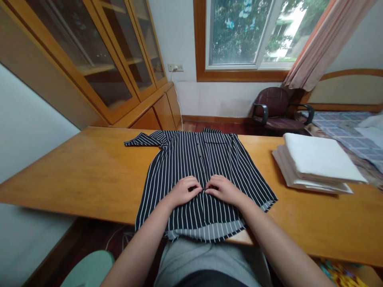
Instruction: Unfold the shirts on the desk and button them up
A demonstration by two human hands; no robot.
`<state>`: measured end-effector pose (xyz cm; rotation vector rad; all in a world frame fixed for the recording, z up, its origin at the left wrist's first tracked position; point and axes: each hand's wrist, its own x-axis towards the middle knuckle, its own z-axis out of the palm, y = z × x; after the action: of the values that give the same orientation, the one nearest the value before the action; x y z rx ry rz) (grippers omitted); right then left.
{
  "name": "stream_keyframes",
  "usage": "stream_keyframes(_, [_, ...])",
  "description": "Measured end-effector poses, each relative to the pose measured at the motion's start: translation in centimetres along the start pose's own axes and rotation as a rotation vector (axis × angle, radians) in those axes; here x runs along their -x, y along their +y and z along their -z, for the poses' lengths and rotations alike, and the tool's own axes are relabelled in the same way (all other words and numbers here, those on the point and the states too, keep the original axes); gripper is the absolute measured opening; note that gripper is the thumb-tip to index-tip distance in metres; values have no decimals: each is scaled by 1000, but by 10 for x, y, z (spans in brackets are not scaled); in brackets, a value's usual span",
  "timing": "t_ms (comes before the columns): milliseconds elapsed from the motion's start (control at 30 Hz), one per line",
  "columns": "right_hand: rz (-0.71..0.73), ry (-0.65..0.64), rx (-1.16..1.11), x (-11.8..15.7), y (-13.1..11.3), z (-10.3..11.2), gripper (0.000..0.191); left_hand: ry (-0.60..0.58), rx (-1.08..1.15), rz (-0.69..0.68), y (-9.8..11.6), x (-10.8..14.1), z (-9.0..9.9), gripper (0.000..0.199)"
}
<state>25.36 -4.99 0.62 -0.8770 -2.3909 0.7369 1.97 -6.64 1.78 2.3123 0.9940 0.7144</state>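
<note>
A black shirt with white stripes [179, 163] lies spread, front side up, on the wooden table [98, 171]. Its hem hangs at the table's near edge, and one short sleeve stretches out to the left. Both hands meet at the button placket in the lower middle of the shirt. My left hand [186, 190] pinches the placket edge with thumb and fingers. Close beside it, my right hand [223, 188] pinches the same front edge from the other side. Any button between the fingertips is too small to make out.
A stack of white folded sheets or boards [323, 159] stands on the table's right side. Behind the table are a glass-door cabinet [119, 59], an office chair [273, 105] and a bed [344, 127]. A pale green stool [89, 269] is below left.
</note>
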Motion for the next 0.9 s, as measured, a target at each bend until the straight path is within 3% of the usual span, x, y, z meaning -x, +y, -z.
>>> stream_keyframes(167, [17, -3, -5, 1, -3, 2, 11, 171, -31, 66, -3, 0, 2, 23])
stream_keyframes(267, [25, -4, -2, 2, -5, 3, 10, 255, -168, 109, -10, 0, -1, 26])
stream_keyframes(467, [14, -58, -33, 4, -12, 5, 9, 104, -504, 248, -13, 5, -15, 48])
stream_keyframes(733, [-4, -282, -119, 13, -34, 11, 2, 18, -592, 207, 7, 26, -20, 53])
stream_keyframes(900, [68, -393, -97, 16, -54, 0, 5, 11, -610, 185, 18, 43, -20, 53])
